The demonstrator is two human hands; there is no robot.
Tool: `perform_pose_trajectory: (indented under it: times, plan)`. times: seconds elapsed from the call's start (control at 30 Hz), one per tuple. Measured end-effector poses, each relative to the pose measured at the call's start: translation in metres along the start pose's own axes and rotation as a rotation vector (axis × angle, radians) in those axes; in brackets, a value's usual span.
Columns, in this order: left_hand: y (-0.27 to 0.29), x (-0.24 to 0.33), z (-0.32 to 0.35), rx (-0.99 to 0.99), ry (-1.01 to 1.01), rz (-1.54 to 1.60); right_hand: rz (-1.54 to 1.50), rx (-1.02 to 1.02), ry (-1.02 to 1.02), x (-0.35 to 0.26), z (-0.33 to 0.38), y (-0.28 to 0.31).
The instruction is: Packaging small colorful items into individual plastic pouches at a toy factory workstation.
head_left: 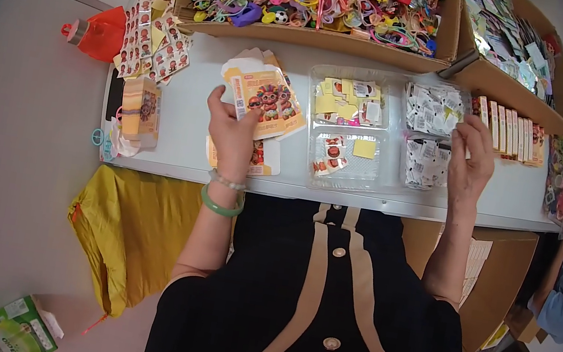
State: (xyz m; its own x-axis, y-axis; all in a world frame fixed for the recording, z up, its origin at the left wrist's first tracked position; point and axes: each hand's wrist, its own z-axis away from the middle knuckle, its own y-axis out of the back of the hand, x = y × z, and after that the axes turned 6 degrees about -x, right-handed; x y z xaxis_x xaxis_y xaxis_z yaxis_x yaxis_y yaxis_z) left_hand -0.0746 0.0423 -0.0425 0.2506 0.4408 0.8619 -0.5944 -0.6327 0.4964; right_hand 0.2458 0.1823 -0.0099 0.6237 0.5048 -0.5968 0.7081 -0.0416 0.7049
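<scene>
Black top (268, 262) nearest. Left hand (230, 136) wide, thumb at cartons (276, 105); right hand (471, 166) narrow near packets (433, 108), grip unclear. Loose stacking could let cartons slide.

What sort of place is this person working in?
It looks like a small hand-packing workshop, though I can't be sure. Suggesting it are the big cardboard box of colourful trinkets, the flat printed cartons and the row of slim boxes.
</scene>
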Motion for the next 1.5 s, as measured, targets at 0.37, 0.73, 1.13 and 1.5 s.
perform_pose_trajectory:
  times: [0.37, 0.73, 1.13, 1.5]
  plan:
    - [0.006, 0.057, 0.052, -0.899, 0.133, 0.672, -1.035, -0.71, -0.355, -0.096, 0.015, -0.059]
    - [-0.012, 0.037, 0.066, -1.179, 0.362, 0.974, -0.251, -0.373, 0.338, -0.102, 0.022, -0.041]
    - [-0.011, 0.046, 0.067, -1.534, 0.14, 0.98, -0.913, -1.063, 0.243, -0.085, -0.005, -0.013]
    - [-0.024, 0.047, 0.062, -1.508, 0.168, 1.18, -1.147, -0.895, -0.333, -0.078, 0.026, -0.03]
